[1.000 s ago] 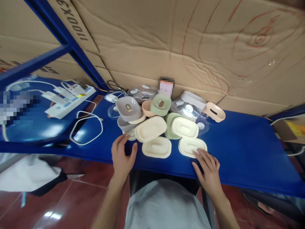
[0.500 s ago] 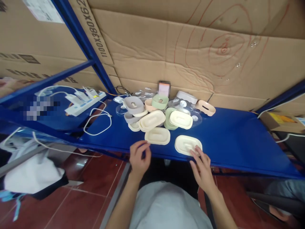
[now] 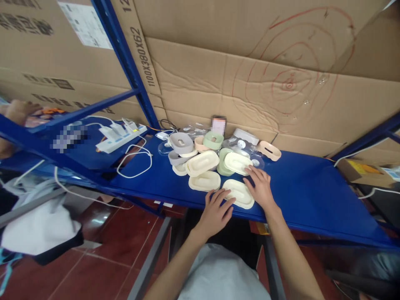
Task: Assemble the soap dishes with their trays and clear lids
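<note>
1. The front cream dish (image 3: 240, 194) lies on the blue worktop (image 3: 300, 191), ahead and to the right of the left hand (image 3: 216, 212), whose loosely spread fingers touch its left end.
2. Its long axis slants from far left to near right; the left hand is nearer.
3. The right hand (image 3: 261, 188), fingers slightly spread, meets the near right edge of the rear cream dish (image 3: 236, 161).
4. The cardboard strip (image 3: 142, 58) reads "1100X380X62"; the white label (image 3: 86, 25) is illegible.
</note>
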`<state>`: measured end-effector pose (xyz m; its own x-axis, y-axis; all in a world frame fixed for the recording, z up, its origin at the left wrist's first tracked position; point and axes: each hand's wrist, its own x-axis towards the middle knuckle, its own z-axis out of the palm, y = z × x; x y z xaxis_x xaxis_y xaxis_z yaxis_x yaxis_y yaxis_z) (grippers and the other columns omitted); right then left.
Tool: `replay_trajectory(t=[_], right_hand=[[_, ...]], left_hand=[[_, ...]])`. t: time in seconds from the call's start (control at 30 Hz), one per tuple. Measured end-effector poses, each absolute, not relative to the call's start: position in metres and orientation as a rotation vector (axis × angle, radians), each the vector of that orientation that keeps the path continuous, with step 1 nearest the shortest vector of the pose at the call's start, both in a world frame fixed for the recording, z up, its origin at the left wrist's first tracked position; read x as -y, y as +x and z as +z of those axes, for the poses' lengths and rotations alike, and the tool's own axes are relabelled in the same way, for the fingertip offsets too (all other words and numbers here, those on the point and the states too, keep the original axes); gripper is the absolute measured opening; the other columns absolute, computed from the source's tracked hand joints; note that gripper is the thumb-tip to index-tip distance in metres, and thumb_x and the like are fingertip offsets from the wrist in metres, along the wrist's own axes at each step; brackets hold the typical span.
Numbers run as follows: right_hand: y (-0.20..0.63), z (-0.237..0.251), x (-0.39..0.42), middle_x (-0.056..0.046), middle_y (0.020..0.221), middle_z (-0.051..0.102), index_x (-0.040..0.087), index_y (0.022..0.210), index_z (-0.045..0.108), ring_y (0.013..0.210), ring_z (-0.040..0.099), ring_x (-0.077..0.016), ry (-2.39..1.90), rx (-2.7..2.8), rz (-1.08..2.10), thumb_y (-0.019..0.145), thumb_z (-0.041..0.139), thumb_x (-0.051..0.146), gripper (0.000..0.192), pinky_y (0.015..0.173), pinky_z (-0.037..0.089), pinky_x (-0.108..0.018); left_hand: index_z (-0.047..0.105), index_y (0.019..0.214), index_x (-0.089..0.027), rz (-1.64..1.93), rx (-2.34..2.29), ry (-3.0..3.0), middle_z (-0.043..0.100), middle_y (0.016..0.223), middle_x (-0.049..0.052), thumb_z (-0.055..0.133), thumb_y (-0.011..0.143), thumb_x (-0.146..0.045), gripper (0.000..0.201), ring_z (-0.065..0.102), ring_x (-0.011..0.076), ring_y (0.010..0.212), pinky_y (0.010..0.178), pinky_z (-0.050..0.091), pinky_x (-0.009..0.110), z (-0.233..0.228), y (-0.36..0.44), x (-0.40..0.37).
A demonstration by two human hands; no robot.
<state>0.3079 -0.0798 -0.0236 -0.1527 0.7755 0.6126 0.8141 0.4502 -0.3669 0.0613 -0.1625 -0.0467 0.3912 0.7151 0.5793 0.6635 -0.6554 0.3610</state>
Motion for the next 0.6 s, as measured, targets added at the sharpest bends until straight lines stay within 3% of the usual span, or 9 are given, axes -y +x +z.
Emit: replay_trajectory(t=[0.2,0.33,0.5,0.6], right_hand=[[0.323,-0.037,0.107,-0.014,0.121,0.078,0.021,0.123,0.075,0.117,0.07,-0.0267,-1.348,1.613,-0.075,0.112,0.046,0.039,0.036,0.099,0.057,-0.045],[0.321,-0.04,0.111,-0.011,0.116,0.079,0.021,0.119,0.076,0.108,0.072,-0.025,-1.366,1.619,-0.046,0.111,0.047,0.038,0.034,0.094,0.059,-0.042],[0.313,-0.038,0.109,-0.012,0.14,0.073,0.023,0.137,0.071,0.131,0.064,-0.0273,-1.357,1.796,-0.045,0.111,0.045,0.034,0.038,0.111,0.05,-0.05],[0.309,-0.033,0.106,-0.011,0.15,0.068,0.025,0.145,0.067,0.137,0.06,-0.0282,-1.354,1.856,-0.09,0.112,0.04,0.029,0.043,0.111,0.047,-0.051]], left_hand=[[0.073,0.125,-0.026,1.122,-1.269,2.516,0.071,0.14,0.009,0.06,0.105,-0.023,0.024,0.063,0.0257,0.136,0.122,0.04,0.05,-0.049,0.064,0.162],[0.073,0.128,-0.027,1.043,-1.304,2.549,0.07,0.143,0.009,0.062,0.104,-0.025,0.027,0.063,0.027,0.136,0.121,0.04,0.051,-0.048,0.069,0.161],[0.074,0.13,-0.029,1.031,-1.287,2.576,0.071,0.14,0.009,0.062,0.104,-0.025,0.028,0.064,0.0275,0.134,0.114,0.047,0.049,-0.047,0.068,0.164],[0.074,0.13,-0.028,1.122,-1.28,2.584,0.071,0.139,0.009,0.06,0.105,-0.024,0.029,0.066,0.0261,0.13,0.108,0.052,0.045,-0.046,0.067,0.163]])
